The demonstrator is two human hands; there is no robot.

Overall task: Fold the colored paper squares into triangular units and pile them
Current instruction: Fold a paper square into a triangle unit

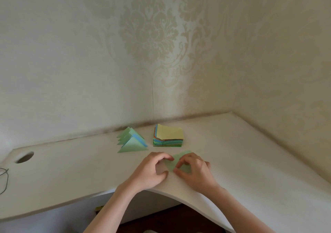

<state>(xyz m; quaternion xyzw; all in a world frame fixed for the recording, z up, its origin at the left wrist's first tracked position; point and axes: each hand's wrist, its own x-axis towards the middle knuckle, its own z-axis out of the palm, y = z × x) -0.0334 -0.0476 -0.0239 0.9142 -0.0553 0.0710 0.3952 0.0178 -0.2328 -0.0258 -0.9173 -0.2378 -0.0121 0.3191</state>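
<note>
The left hand (pixel 152 168) and the right hand (pixel 194 171), fingers curled, both pinch 1 green paper square (pixel 174 163) flat against the table (pixel 71 175).

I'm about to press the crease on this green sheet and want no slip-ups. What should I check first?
1. Green sheet flat on the desk: cannot tell, fingers cover it.
2. Left hand pinching it: ok.
3. Right hand pinching it: ok.
4. Corners aligned: cannot tell.
5. Folded triangle pile apart from the hands: ok.
6. Square stack out of the way: ok.
</note>
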